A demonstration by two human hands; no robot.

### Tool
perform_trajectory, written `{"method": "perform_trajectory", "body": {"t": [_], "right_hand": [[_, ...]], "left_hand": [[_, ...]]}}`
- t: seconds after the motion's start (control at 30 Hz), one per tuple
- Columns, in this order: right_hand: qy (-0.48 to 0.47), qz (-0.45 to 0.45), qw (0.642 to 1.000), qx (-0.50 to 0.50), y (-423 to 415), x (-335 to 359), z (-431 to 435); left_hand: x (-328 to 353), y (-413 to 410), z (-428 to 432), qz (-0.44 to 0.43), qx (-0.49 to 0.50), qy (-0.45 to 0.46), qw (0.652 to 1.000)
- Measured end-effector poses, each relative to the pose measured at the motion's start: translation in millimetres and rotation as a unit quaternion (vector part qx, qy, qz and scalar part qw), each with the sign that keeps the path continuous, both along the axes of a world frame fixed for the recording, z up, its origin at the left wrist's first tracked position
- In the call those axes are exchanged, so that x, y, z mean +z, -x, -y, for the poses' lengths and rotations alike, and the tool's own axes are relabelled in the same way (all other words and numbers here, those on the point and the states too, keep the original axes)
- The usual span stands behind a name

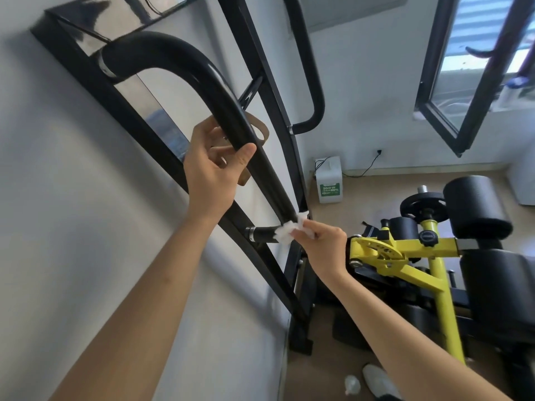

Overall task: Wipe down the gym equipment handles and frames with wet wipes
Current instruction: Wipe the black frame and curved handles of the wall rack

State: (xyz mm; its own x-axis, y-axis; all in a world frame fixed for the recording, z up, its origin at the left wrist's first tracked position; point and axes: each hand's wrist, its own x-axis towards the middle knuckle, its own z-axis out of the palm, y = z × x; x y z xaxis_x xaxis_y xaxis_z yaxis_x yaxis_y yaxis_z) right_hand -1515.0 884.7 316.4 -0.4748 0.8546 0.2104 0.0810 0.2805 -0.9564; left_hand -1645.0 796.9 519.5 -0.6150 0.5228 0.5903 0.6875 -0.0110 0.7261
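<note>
At the handle's lower bend: I am watching the right hand [321, 246] pinching a bunched white wet wipe [285, 233] in its fingers and pressing it onto the black handle [185, 53], just where the tube is turning in toward the frame [269, 270].
Higher up the handle: the left hand [212, 169] is gripping the tube, fingers and thumb curled round it.
Progress: I am judging this as mid-task; one handle is getting wiped, and I cannot tell which stretches are already clean.
Left to do: the far handle [311, 82], the frame uprights and the yellow machine [434, 247] on the right are likely waiting.
Materials: the handle is showing as a glossy, thick, looping tube; the frame as flat dark metal; the wipe as soft and crumpled; the rollers [474, 206] as matte foam.
Floor: a crumpled white wad [351, 384] is lying near, possibly a spent wipe.
</note>
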Motion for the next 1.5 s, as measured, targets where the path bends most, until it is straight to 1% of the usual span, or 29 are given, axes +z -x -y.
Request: {"method": "perform_trajectory", "body": {"t": [0.1, 0.17, 0.23, 0.33, 0.53, 0.6, 0.63, 0.7, 0.73, 0.8, 0.87, 0.93, 1.0, 1.07, 1.1, 1.17, 1.27, 1.37, 1.43, 1.5], "right_hand": [[-0.036, -0.063, 0.997, -0.018, 1.7, 31.1, 1.4], [-0.060, -0.064, 0.996, -0.033, 7.2, 37.3, 2.5], [-0.077, -0.038, 0.995, -0.043, 11.4, 32.5, 2.3], [-0.073, -0.005, 0.996, -0.056, 10.5, 15.5, 3.2], [-0.055, -0.008, 0.996, -0.063, 9.5, 8.1, 8.6], [-0.040, 0.030, 0.997, -0.050, 8.1, -3.0, 6.1], [-0.032, 0.073, 0.996, -0.034, 5.9, -9.9, 6.2], [-0.007, 0.155, 0.988, 0.023, -0.4, -26.0, 8.5], [0.016, 0.164, 0.985, 0.046, -6.1, -28.5, 11.0], [0.035, 0.141, 0.986, 0.085, -17.8, -23.1, 12.1], [0.046, 0.120, 0.984, 0.127, -27.4, -9.9, 10.2], [0.040, 0.119, 0.979, 0.158, -33.4, 2.3, 7.9], [0.002, 0.109, 0.975, 0.193, -33.8, 14.6, 8.8], [-0.010, 0.095, 0.969, 0.226, -32.7, 25.9, 11.9], [-0.002, 0.086, 0.966, 0.242, -32.1, 31.5, 13.6], [0.028, 0.069, 0.962, 0.263, -31.8, 42.6, 14.9], [0.052, 0.049, 0.963, 0.259, -30.8, 53.9, 14.2], [0.013, 0.073, 0.961, 0.266, -27.4, 71.0, 9.9], [-0.032, 0.084, 0.965, 0.246, -23.5, 88.5, 1.7], [-0.064, 0.056, 0.979, 0.186, -16.3, 109.7, -8.8]], "left_hand": [[-2.4, 1.8, -1.0, -0.002, -0.003, -0.015, 1.000], [-5.4, 2.7, -1.6, -0.002, -0.009, -0.020, 1.000], [-6.8, 3.3, -1.6, 0.002, -0.019, -0.022, 1.000], [-7.6, 5.9, -1.6, -0.005, -0.027, -0.033, 0.999], [-14.6, 0.9, -1.7, 0.016, -0.033, -0.045, 0.998], [-24.8, -1.1, 1.1, 0.034, -0.026, -0.044, 0.998], [-33.4, -3.5, 4.6, 0.047, -0.016, -0.036, 0.998], [-58.0, -10.5, 16.9, 0.086, -0.002, -0.007, 0.996], [-73.1, -14.6, 25.1, 0.105, -0.005, 0.020, 0.994], [-102.9, -21.9, 41.3, 0.137, -0.039, 0.102, 0.985], [-127.3, -28.1, 54.7, 0.169, -0.098, 0.181, 0.964], [-142.4, -33.7, 63.0, 0.182, -0.153, 0.232, 0.943], [-146.4, -38.7, 66.2, 0.209, -0.189, 0.259, 0.924], [-145.0, -42.3, 67.3, 0.259, -0.205, 0.248, 0.911], [-144.1, -43.1, 68.4, 0.271, -0.202, 0.235, 0.911], [-141.3, -42.9, 70.9, 0.278, -0.184, 0.208, 0.920], [-137.3, -38.4, 73.9, 0.280, -0.161, 0.192, 0.927], [-131.5, -34.9, 73.4, 0.271, -0.127, 0.183, 0.936], [-121.6, -30.9, 71.1, 0.281, -0.073, 0.128, 0.948], [-104.6, -24.8, 66.7, 0.299, -0.005, 0.058, 0.953]]}}
